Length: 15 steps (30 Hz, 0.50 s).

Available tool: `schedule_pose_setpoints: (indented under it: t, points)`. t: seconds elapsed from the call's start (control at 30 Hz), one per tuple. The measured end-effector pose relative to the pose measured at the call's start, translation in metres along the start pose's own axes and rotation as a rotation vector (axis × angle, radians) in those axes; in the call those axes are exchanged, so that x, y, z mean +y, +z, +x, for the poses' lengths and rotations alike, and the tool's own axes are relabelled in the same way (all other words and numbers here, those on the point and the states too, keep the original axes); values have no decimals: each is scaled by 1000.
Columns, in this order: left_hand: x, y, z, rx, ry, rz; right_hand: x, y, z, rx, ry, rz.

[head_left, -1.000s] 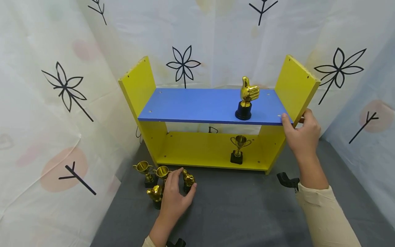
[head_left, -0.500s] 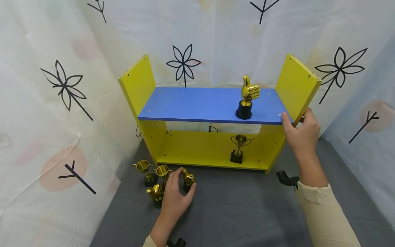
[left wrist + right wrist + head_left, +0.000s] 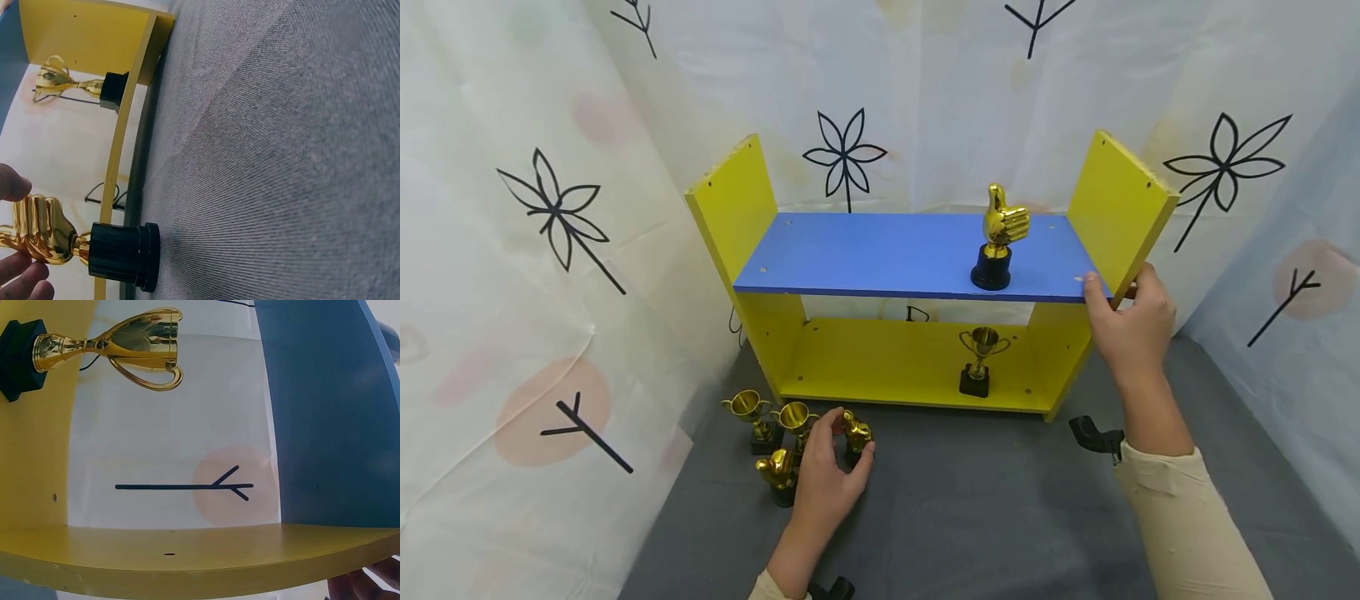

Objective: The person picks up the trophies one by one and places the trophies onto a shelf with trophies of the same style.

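In the head view, my left hand [image 3: 829, 483] has thumb and fingers around the gold top of a thumbs-up trophy [image 3: 857, 435]. Seen from the left wrist, the fingers touch the gold fist [image 3: 47, 230] from both sides, and its black base [image 3: 125, 255] stands on the grey cloth. With my right hand [image 3: 1135, 325] I grip the right side of the yellow and blue shelf [image 3: 880, 254], thumb at the blue board's front corner, fingers beyond the side panel. On that board stands another thumbs-up trophy [image 3: 997, 237]; a cup trophy [image 3: 979, 361] stands on the yellow board below.
Left of my left hand, two cup trophies [image 3: 752, 419] and a further thumbs-up trophy [image 3: 778, 475] stand close together on the grey cloth [image 3: 970, 500]. White printed fabric [image 3: 925, 108] hangs behind and at both sides. The shelf's left panel [image 3: 737, 208] rises behind these trophies.
Nothing in the scene visibly moves; both hands keep their places on the trophy and the shelf. Only the head view shifts very slightly.
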State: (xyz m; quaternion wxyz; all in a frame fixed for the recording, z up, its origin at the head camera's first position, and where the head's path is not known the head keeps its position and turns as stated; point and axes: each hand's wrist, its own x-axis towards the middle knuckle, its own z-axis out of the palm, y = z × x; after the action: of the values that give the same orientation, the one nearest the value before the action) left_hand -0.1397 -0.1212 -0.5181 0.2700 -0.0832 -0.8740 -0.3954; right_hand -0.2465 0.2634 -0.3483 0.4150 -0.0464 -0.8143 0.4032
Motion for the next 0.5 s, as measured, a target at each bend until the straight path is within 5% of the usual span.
schedule_pose_setpoints:
  t: [0.5]
  points:
    - [-5, 7, -2, 12, -20, -3, 2, 2, -2, 38, -16, 25]
